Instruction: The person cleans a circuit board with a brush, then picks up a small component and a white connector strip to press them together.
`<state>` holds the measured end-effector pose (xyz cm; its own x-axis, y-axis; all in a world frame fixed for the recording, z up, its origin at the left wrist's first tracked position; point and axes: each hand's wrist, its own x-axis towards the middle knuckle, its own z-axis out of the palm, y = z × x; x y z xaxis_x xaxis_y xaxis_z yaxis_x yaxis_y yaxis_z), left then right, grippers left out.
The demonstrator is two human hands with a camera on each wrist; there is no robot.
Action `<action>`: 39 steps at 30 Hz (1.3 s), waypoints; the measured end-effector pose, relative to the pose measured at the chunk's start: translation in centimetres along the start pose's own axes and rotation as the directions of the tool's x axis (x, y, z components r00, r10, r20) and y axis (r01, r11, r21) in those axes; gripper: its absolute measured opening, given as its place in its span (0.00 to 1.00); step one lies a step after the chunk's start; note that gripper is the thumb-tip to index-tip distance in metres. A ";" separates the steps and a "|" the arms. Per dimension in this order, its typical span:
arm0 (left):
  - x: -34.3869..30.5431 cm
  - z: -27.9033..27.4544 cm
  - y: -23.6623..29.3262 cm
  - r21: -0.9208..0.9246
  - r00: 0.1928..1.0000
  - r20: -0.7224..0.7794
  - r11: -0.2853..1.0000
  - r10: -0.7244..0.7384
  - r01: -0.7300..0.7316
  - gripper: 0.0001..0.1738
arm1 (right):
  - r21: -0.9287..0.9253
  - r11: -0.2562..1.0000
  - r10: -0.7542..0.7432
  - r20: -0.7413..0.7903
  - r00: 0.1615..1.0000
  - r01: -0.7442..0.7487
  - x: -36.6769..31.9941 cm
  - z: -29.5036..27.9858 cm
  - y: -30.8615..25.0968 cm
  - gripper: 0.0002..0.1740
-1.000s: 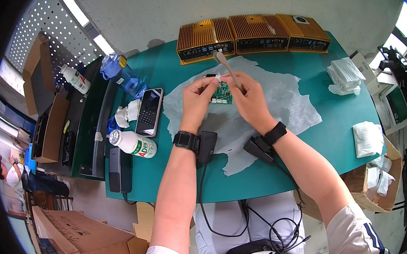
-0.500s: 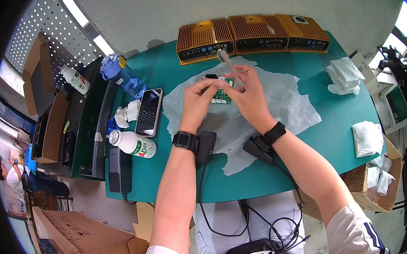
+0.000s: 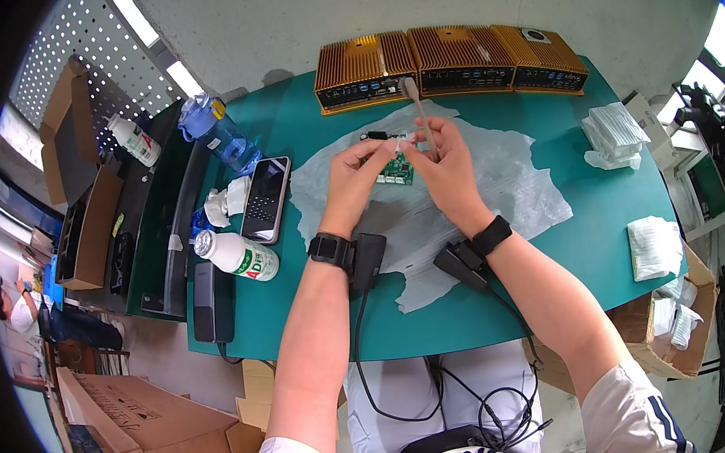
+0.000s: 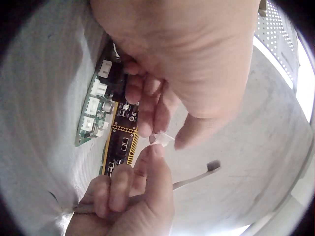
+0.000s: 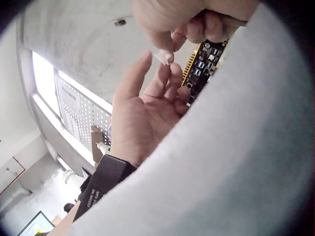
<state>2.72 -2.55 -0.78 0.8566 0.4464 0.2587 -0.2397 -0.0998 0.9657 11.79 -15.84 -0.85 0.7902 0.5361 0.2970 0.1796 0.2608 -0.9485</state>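
Observation:
Both hands meet over a green circuit board (image 3: 397, 172) with white connectors, which lies on a crumpled pale sheet. My left hand (image 3: 348, 184) pinches a small piece of translucent white film (image 4: 165, 139) between thumb and fingertips. Thumb and forefinger of my right hand (image 3: 451, 175) meet at the same piece, seen close up in the left wrist view. The right hand's other fingers curl round the handle of a toothbrush (image 3: 418, 109), its bristle head pointing away from me. In the right wrist view the film (image 5: 161, 57) shows between the two hands' fingertips; the board is hidden there.
Three gold finned computers (image 3: 460, 63) line the table's back edge. Left of the sheet (image 3: 514, 187) are a blue water bottle (image 3: 218, 135), a phone (image 3: 267, 202), a white drink bottle (image 3: 237, 256) and a black power brick (image 3: 212, 304). Wrapped white packets (image 3: 615, 135) lie at right.
The toothbrush head has swung to the right and now points more straight away from me. The fingertips have shifted slightly while staying together over the circuit board.

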 end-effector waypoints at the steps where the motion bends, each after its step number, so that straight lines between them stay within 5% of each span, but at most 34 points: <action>1: -0.1 0.4 0.4 0.003 1.000 -0.023 1.000 -0.006 0.006 0.10 | -0.004 1.000 0.001 0.006 1.000 -0.001 -0.1 0.0 -0.1 0.24; 8: 0.2 0.0 -0.7 -0.068 0.986 -0.158 0.997 -0.049 0.038 0.10 | -0.060 0.995 -0.082 -0.050 0.995 0.079 -0.2 0.2 -0.1 0.17; 14: 0.8 -1.2 -1.4 -0.290 0.962 -0.265 0.957 -0.060 -0.020 0.07 | -0.037 0.998 -0.053 0.092 0.994 0.057 -0.4 0.1 -0.8 0.19; 16: 0.8 -1.1 -1.2 -0.383 0.955 -0.288 0.923 -0.076 -0.042 0.08 | -0.217 0.975 -0.010 0.140 0.990 0.040 -0.6 0.0 -0.9 0.20; 22: 0.6 -1.3 -1.1 -0.412 0.968 -0.245 0.909 -0.055 -0.053 0.09 | -0.401 0.915 0.020 0.139 0.990 0.038 -0.7 0.2 -0.9 0.20; 39: 0.6 -1.2 -0.4 -0.402 0.985 -0.167 0.915 -0.048 -0.024 0.15 | -0.427 0.899 -0.035 0.153 0.988 0.098 -1.0 0.4 -1.1 0.16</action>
<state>2.74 -1.17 -1.03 0.7785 0.5933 0.2048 -0.4233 0.2553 0.8693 10.55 -16.33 -0.10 0.6841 0.6435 0.3434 0.4892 -0.0556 -0.8704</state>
